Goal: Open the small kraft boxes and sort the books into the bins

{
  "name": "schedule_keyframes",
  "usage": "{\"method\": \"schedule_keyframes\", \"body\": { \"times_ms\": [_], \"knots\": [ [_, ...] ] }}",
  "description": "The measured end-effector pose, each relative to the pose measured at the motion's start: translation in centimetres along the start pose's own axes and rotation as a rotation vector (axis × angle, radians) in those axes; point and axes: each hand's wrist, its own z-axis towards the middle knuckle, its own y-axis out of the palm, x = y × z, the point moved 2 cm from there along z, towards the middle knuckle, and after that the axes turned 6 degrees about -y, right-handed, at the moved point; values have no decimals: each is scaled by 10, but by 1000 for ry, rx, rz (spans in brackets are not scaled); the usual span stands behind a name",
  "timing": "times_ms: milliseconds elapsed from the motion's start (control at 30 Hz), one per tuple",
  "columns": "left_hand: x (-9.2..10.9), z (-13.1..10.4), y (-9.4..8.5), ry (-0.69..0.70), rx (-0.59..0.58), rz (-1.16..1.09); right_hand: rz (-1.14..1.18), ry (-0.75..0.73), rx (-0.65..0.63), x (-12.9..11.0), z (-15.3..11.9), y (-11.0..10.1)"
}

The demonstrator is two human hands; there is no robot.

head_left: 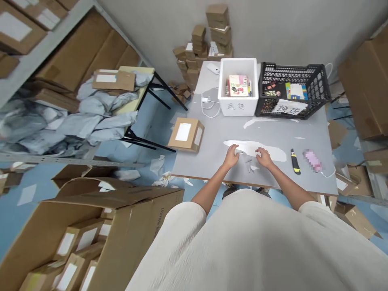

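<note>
Both of my hands are over the grey table [209,161] near its front edge. My left hand [232,157] has its fingers apart and curved, with nothing held. My right hand [264,157] is spread in the same way, a short gap to the right. Between them lie small grey scraps [249,163]. Behind my hands, a white worn patch or sheet [274,152] stretches across the tabletop. A black and yellow cutter [295,161] lies to the right, beside a blurred pink object [313,160] with a white cable.
A labelled cardboard box [187,134] sits at the table's left side. At the back stand a white foam box [239,106] and a black crate [317,103] holding books or packets. A large carton [142,226] with boxes inside is at my left; grey parcels [81,125] fill a shelf.
</note>
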Motion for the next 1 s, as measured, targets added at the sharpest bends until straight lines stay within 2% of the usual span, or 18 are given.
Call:
{"method": "schedule_keyframes", "body": {
  "times_ms": [133,267,400,500,600,733,833,900,1000],
  "knots": [
    [-33,-3,-71,-19,77,-18,13,-92,-52,-68,34,41],
    [-62,-4,-134,-48,163,-23,60,-189,-104,-133,62,79],
    [-89,-3,-189,-57,259,-45,161,-268,-155,-190,84,113],
    [-108,-3,-224,-81,315,-59,221,-287,-205,-226,97,136],
    [-125,-3,-250,-100,370,-62,281,-293,-251,-256,109,157],
    [-143,2,-275,-193,472,-47,357,-264,-318,-286,119,179],
    [-154,7,-286,-293,521,-34,428,-253,-349,-300,123,187],
    [-159,11,-290,-335,512,-37,466,-244,-361,-304,123,189],
    [-164,16,-294,-317,475,-41,506,-209,-372,-305,125,191]
  ]
}}
